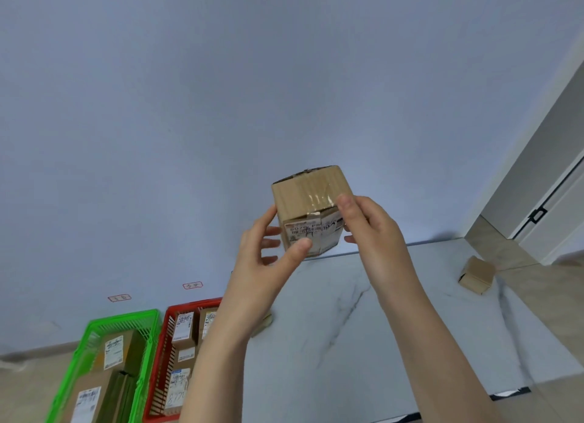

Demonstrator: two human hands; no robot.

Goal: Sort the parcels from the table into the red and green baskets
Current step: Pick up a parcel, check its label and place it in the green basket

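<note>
A small brown cardboard parcel [311,198] with a white shipping label facing me is held up above the white marble table [363,321]. My left hand [268,264] grips its lower left side, thumb on the label. Its right side is held by my right hand [373,233], thumb on the taped top edge. On the floor at lower left stand the green basket [123,318] and, right of it, the red basket [192,305]; both hold labelled parcels. Another small brown parcel [477,274] lies at the table's far right edge.
A parcel's corner [264,323] peeks out beside my left forearm on the table. Two small red-framed labels [192,285] are stuck on the blue-grey wall above the baskets. A white door [553,185] stands at the right.
</note>
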